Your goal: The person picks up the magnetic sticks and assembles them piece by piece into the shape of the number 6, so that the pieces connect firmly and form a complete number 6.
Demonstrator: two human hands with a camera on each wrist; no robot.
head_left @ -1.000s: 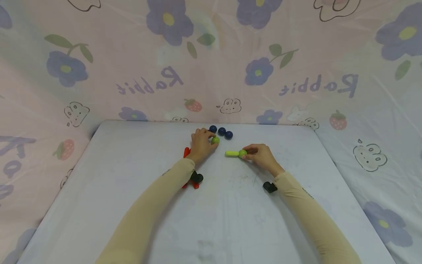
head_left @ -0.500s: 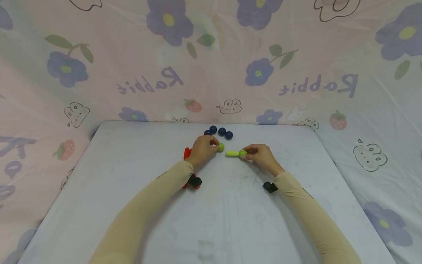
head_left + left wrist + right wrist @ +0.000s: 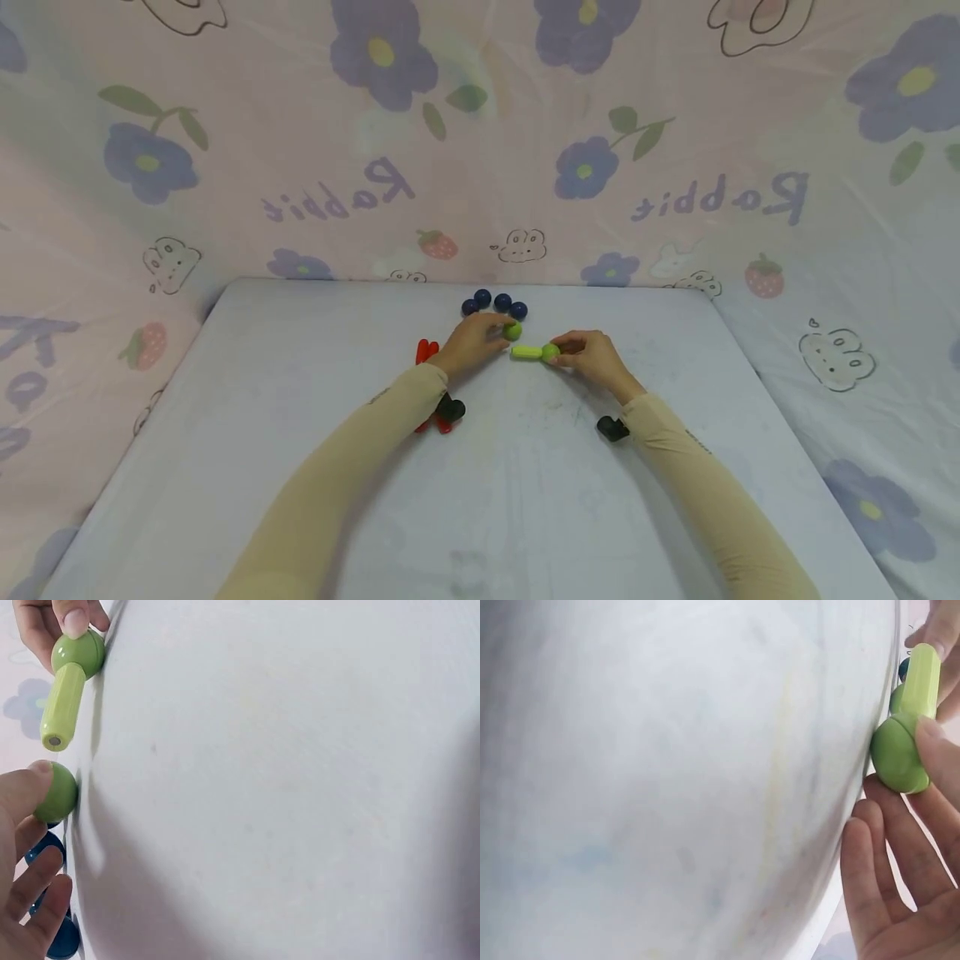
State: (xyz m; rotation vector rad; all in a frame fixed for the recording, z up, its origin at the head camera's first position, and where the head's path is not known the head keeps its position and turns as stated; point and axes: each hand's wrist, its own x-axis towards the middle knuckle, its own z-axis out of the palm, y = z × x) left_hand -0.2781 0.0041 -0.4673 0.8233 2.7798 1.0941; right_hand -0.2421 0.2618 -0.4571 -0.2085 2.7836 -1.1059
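Note:
My left hand (image 3: pixel 474 343) pinches a green ball (image 3: pixel 513 332) between thumb and fingers, just behind a yellow-green rod (image 3: pixel 527 352). That rod is joined at its right end to a second green ball (image 3: pixel 551 352), which my right hand (image 3: pixel 596 360) pinches. In the left wrist view, the rod's free end (image 3: pixel 54 740) shows a round grey disc and points toward the left hand's ball (image 3: pixel 58 793), with a gap between them. The right wrist view has the right thumb and fingers around the second ball (image 3: pixel 896 755).
Several dark blue balls (image 3: pixel 502 302) lie near the table's back edge, beyond my left hand. Red rods (image 3: pixel 423 351) lie beside and under my left forearm, partly hidden. The white table (image 3: pixel 600 517) meets a patterned cloth (image 3: pixel 480 192) at the back and sides.
My left hand has moved right with its green ball, away from the blue balls and closer to the rod. My right hand, the rod and its ball have stayed almost still.

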